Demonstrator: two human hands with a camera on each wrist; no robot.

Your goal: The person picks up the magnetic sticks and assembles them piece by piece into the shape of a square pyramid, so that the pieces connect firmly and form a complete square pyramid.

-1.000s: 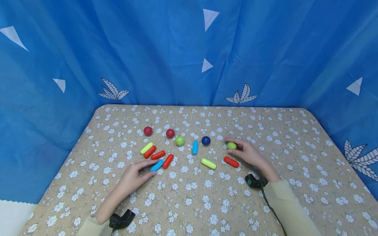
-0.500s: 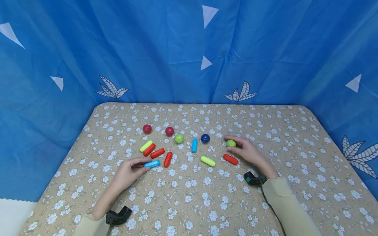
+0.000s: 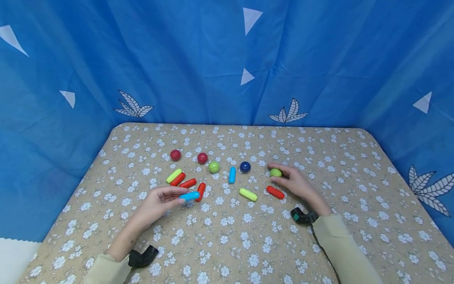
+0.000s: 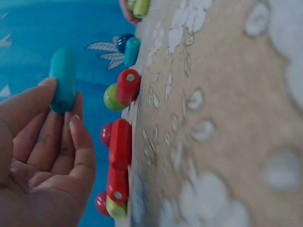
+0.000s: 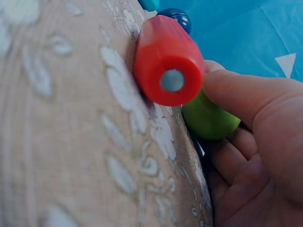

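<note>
My left hand (image 3: 156,204) pinches one end of a blue magnetic rod (image 3: 190,196) between thumb and fingers. In the left wrist view this rod (image 4: 63,80) is held up off the table. In the head view its far end overlaps a red rod (image 3: 200,192). Over on the right, my right hand (image 3: 296,182) has its thumb and fingers around a green ball (image 3: 275,172) at the table surface. In the right wrist view the thumb partly covers that ball (image 5: 210,118). Just in front of this hand lies another red rod (image 3: 275,192), with a round metal end showing.
On the flowered tablecloth (image 3: 227,236) lie red balls (image 3: 175,155), a second green ball (image 3: 214,167) and a dark blue ball (image 3: 245,167). A blue rod (image 3: 232,175), yellow-green rods (image 3: 248,194) and more red rods (image 3: 177,179) lie among them. A blue curtain (image 3: 198,59) surrounds the table.
The left hand has taken the blue rod between its fingers, shifted it left, then raised it and swung it back right. The right hand stays around the green ball.
</note>
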